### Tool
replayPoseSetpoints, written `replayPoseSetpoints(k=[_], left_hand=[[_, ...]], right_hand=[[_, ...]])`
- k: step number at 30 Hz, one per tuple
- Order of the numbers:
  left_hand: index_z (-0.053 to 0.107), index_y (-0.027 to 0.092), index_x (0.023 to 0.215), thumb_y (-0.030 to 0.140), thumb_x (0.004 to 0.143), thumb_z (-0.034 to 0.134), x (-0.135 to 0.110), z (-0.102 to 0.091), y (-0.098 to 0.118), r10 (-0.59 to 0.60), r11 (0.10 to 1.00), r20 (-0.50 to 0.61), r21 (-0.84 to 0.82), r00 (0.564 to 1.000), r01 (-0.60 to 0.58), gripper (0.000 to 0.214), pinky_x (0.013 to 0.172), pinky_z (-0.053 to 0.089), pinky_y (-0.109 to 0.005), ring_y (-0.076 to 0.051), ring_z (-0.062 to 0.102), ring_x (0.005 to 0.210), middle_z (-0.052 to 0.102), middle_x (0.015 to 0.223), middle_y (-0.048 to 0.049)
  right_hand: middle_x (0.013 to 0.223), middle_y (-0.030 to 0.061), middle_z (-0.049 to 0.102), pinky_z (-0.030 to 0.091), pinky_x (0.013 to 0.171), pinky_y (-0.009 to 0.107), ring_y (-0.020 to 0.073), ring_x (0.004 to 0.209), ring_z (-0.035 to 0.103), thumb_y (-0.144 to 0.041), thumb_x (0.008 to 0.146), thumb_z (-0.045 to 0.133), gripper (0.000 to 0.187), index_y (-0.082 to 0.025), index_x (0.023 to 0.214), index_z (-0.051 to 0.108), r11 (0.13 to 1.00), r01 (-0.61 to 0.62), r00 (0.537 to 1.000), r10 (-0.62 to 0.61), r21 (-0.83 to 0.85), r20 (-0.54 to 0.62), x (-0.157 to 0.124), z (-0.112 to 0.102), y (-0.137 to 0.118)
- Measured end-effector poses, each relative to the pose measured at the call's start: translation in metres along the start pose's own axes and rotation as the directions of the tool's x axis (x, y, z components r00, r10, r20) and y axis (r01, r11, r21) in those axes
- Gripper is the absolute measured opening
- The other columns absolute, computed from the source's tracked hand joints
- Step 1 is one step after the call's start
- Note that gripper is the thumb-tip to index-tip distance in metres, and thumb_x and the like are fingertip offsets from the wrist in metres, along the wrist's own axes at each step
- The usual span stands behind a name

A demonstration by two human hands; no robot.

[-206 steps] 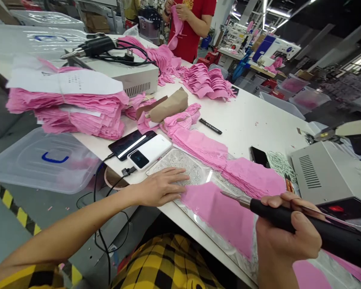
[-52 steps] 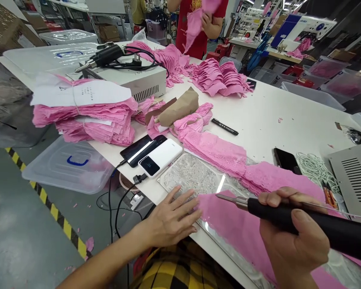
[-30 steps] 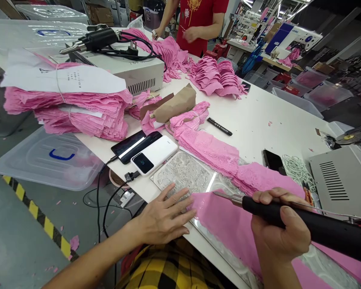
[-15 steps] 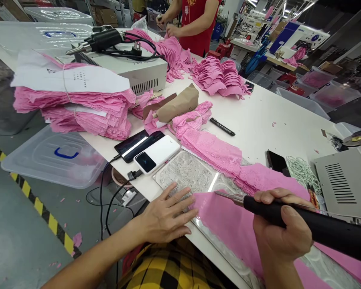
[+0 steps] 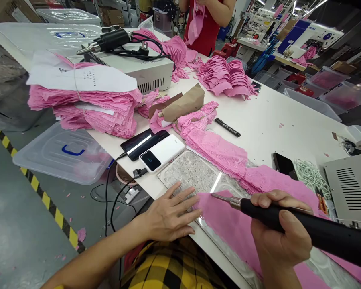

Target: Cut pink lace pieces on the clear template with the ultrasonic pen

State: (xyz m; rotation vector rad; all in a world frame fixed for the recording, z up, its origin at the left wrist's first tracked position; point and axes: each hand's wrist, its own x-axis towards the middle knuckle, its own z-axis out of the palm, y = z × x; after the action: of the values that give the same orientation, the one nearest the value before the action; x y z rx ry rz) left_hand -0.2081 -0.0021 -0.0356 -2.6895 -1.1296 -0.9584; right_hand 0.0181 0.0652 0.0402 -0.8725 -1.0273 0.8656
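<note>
My left hand lies flat with its fingers spread, near the table's front edge. Its fingertips reach the left end of a pink fabric piece on a clear, patterned plate. In my right hand is a thick black handheld power tool, fingers wrapped round its body. The tool's slim metal tip points left and meets the pink fabric just right of my left fingertips, as far as I can see. Behind the plate runs a stack of pink lace pieces.
A white power bank and dark phones lie left of the plate. Tied pink bundles and a grey box stand behind. A marker, a black phone and another grey box are rightward. Across the table a person in red handles pink fabric.
The tool's tip has slid slightly left along the fabric, nearer my left fingers. My left hand keeps its place. The view has shifted a little, and the person opposite has lifted a pink piece.
</note>
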Motion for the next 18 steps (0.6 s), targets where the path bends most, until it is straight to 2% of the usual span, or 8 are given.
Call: replayPoseSetpoints(k=[7, 18], left_hand=[[0.06, 0.017, 0.127, 0.047, 0.099, 0.047, -0.001, 0.001, 0.001, 0.007, 1.0, -0.029, 0.008, 1.0, -0.007, 0.043, 0.119, 0.025, -0.055, -0.03, 0.039, 0.141, 0.059, 0.137, -0.0101], [0.06, 0.017, 0.125, 0.046, 0.096, 0.051, -0.009, -0.001, -0.001, 0.053, 0.997, -0.024, -0.051, 0.998, -0.054, 0.042, 0.121, 0.026, -0.049, -0.027, 0.04, 0.141, 0.062, 0.134, -0.0088]], right_hand=[[0.074, -0.0017, 0.054, 0.048, 0.056, 0.032, 0.0114, 0.057, 0.051, -0.024, 0.063, 0.061, 0.01, -0.02, 0.069, 0.054, 1.0, -0.007, 1.0, 0.007, -0.006, 0.011, 0.0, 0.003, -0.003], [0.076, -0.0011, 0.055, 0.049, 0.057, 0.033, 0.0114, 0.058, 0.051, -0.025, 0.064, 0.063, 0.013, -0.02, 0.075, 0.057, 0.999, -0.017, 0.997, 0.014, 0.043, 0.079, -0.012, 0.024, -0.001]])
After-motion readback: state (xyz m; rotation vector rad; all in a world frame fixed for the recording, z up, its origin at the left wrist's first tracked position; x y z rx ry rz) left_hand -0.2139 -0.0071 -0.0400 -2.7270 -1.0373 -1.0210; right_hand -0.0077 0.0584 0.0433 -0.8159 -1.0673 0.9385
